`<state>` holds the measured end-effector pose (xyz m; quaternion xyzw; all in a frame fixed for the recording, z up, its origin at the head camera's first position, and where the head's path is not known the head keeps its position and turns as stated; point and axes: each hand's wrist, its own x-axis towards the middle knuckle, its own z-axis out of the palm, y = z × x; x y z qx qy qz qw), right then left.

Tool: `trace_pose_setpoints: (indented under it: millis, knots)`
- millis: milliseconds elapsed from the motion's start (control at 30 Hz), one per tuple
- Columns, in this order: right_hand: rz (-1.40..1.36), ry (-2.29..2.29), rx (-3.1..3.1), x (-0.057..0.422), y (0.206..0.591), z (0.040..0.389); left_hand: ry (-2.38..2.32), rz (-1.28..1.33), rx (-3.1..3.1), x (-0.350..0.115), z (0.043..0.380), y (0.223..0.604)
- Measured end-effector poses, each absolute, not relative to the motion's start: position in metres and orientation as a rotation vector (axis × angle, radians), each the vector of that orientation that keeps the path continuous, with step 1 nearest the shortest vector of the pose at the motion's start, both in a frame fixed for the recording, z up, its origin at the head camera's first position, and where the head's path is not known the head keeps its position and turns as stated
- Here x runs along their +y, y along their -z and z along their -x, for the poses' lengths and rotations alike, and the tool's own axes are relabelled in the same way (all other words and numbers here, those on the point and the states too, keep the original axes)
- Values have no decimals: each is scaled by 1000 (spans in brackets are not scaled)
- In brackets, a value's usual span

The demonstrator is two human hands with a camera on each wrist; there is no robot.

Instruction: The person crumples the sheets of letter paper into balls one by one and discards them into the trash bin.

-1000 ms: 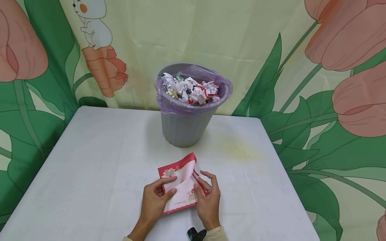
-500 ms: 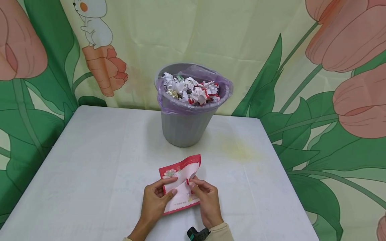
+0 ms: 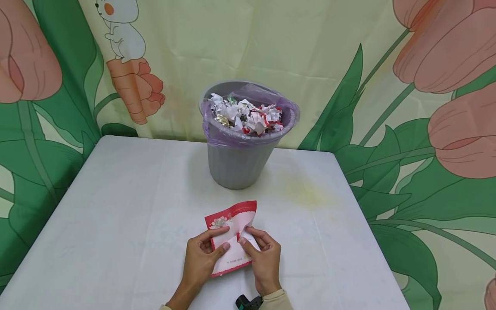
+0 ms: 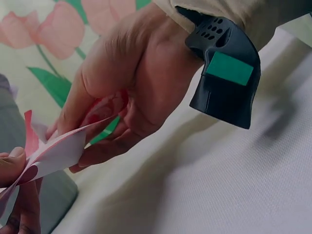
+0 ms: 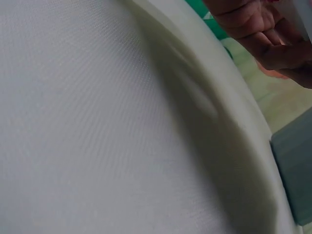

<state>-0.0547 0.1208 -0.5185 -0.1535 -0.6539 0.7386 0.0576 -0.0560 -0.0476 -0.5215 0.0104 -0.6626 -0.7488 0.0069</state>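
Observation:
A pink sheet of paper [image 3: 231, 257] with a red border and printed flowers is held tilted over the near part of the table in the head view. My left hand [image 3: 198, 259] grips its left side, thumb and forefinger lying across the front. At the right side, my right hand [image 3: 267, 261] pinches the paper, whose edge is folded inward and creased there. In the left wrist view the left hand [image 4: 141, 63] holds the bent sheet [image 4: 61, 153], with right fingertips on its far end. The right wrist view catches only part of the right hand [image 5: 270, 39].
A grey bin [image 3: 236, 168] stands at the back of the white-covered table [image 3: 116, 224]. Its purple liner [image 3: 217, 138] hangs over the rim, and crumpled paper [image 3: 252, 118] fills it to near the top. Behind hangs a printed curtain [image 3: 310, 43]. A black wrist camera [image 3: 248, 302] sits at the right cuff.
The right hand has moved in from the paper's right edge, its spread fingers closing into a pinch and folding that edge inward. The left hand keeps its grip almost unmoved.

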Motion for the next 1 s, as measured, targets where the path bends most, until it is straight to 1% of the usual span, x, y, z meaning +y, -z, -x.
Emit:
trace_pose_setpoints:
  millis: [300,733,1000]
  knots:
    - [434,-2167,-1992,118,521,53,2352,-42,-2059,-45,55,521]
    - [373,-2065,-2110,120,521,55,2407,30,-1965,-45,57,521]
    - [250,-1998,-2150,122,521,54,2363,157,-1972,-45,57,522]
